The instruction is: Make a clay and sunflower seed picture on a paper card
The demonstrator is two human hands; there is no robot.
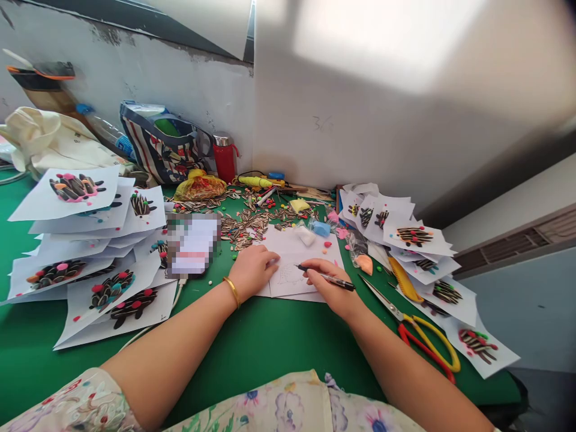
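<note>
My right hand [330,287] is closed around a black pen [339,282], its tip at a faint outline drawing on a white sheet of paper [288,243]. My left hand [252,269] rests on the left edge of the paper, fingers stretched out and holding nothing. A gold bangle [232,292] circles that wrist. On the sheet's far part lie a white lump in clear wrap [305,235] and small pink and orange bits. A blue clay-like block [321,228] sits by its far right edge. Loose striped sunflower seeds [245,225] spread behind the paper.
Stacked papers with seed pictures stand left [90,246] and right [427,258]. Scissors [411,327] and a yellow cutter [405,281] lie at right. A phone [193,246] with a cable is left. A red bottle [225,159] and striped bag [164,144] stand by the wall.
</note>
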